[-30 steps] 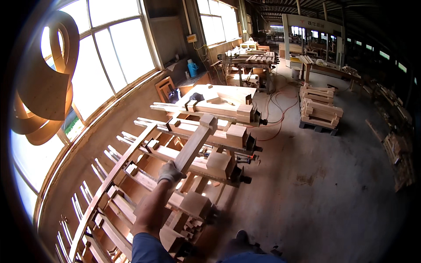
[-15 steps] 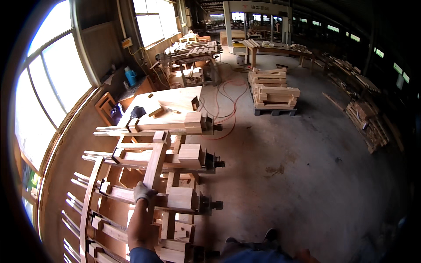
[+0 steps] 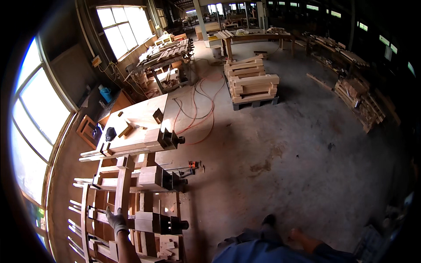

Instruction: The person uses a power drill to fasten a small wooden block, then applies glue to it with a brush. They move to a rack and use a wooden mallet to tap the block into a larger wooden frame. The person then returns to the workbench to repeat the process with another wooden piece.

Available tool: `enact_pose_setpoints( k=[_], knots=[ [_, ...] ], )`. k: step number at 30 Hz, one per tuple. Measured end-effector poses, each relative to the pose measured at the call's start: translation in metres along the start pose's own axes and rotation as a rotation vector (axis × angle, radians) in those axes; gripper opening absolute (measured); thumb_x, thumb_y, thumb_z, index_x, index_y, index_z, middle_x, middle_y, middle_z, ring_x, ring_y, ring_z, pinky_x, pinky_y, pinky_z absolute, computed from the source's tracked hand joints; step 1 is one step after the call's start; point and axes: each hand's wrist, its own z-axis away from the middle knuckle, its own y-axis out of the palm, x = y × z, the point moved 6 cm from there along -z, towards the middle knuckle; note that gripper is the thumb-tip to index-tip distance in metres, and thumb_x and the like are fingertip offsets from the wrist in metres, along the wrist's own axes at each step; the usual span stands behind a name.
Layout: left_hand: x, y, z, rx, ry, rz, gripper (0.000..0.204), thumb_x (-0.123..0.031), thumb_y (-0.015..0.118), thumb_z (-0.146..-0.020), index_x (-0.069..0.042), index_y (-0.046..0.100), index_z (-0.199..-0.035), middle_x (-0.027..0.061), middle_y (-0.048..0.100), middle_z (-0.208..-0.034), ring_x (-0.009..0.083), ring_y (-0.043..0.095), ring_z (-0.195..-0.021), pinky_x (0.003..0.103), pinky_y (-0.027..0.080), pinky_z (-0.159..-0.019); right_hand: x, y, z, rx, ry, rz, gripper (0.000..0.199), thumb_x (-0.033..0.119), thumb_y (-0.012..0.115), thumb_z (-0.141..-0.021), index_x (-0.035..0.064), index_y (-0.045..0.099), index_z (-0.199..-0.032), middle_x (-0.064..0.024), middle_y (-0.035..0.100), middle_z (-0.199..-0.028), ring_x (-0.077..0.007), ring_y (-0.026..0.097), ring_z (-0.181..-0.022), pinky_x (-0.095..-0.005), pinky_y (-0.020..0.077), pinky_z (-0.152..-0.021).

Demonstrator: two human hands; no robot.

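Observation:
My left hand (image 3: 117,220), in a pale work glove, reaches in from the lower left. Its fingers and thumb close about a long pale wooden beam (image 3: 123,186) that lies across the clamping rack. At the beam's far end a short block (image 3: 126,162) sits on it. Under the beam run several clamp bars, each with a thick wooden block (image 3: 150,177) pressed by a dark clamp head (image 3: 173,180). My right hand (image 3: 300,236) is low beside my body, over the floor. It is blurred, and its fingers cannot be made out.
A pale board (image 3: 144,107) beyond the rack carries small blocks, a brush and a dark object. Stacked timber (image 3: 252,83) stands on a pallet, and more wood (image 3: 359,103) lies at the right. Hoses (image 3: 213,109) trail across the floor. Windows line the left wall.
My view has swung to the right, so the rack and timber stack appear further left. My right forearm and hand show more. The left hand stays at the beam.

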Motion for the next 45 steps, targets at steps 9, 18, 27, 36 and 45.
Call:
enact_pose_setpoints(
  k=[9,18,27,36,45],
  knots=[
    [-0.306,0.083,0.188,0.602,0.461,0.59,0.039,-0.013,0.083,-0.084,-0.004,0.073,-0.121,0.0122,0.074,-0.117,0.0283,0.07,-0.109,0.04,0.054,-0.099,-0.037,-0.248,0.002,-0.376,0.253,-0.966,0.025,0.024,0.078,-0.092,0.0026,0.073,-0.105,-0.007,0.074,-0.078,-0.0162,0.069,-0.061,-0.0317,0.0555,-0.055],
    [-0.346,0.305,0.423,1.229,1.054,0.282,0.011,-0.029,0.077,-0.088,-0.024,0.079,-0.097,0.008,0.078,-0.101,0.0253,0.075,-0.091,0.036,0.061,-0.084,-0.024,-0.248,-0.022,-0.358,0.18,-1.19,0.034,0.033,0.076,-0.094,0.0023,0.074,-0.109,-0.0079,0.077,-0.089,-0.0157,0.073,-0.073,-0.0305,0.0595,-0.064],
    [-0.357,0.445,0.431,1.534,1.14,-0.328,0.016,-0.032,0.075,-0.086,-0.021,0.078,-0.097,0.0086,0.078,-0.095,0.0305,0.075,-0.091,0.041,0.06,-0.082,-0.084,-0.069,0.006,-0.304,0.687,-1.398,0.031,0.031,0.077,-0.091,0.0012,0.073,-0.084,-0.0124,0.074,-0.075,-0.0219,0.071,-0.062,-0.0348,0.057,-0.055],
    [-0.554,0.587,0.388,1.251,1.726,-0.351,0.02,-0.032,0.072,-0.087,-0.022,0.077,-0.104,0.0093,0.078,-0.097,0.0361,0.074,-0.094,0.045,0.059,-0.083,-0.078,-0.206,-0.019,-0.448,0.633,-0.988,0.039,0.045,0.071,-0.091,0.0078,0.075,-0.079,-0.0145,0.072,-0.074,-0.0273,0.069,-0.067,-0.0421,0.0558,-0.07],
    [-0.802,0.424,0.525,1.342,1.901,0.156,0.05,-0.044,0.072,-0.088,-0.007,0.07,-0.123,0.0189,0.074,-0.115,0.0374,0.07,-0.108,0.047,0.056,-0.094,0.051,-0.585,-0.017,-1.157,-0.17,-0.838,0.031,0.031,0.077,-0.089,0.0047,0.069,-0.101,-0.0156,0.069,-0.082,-0.0332,0.07,-0.078,-0.0436,0.0544,-0.072]
  ],
)
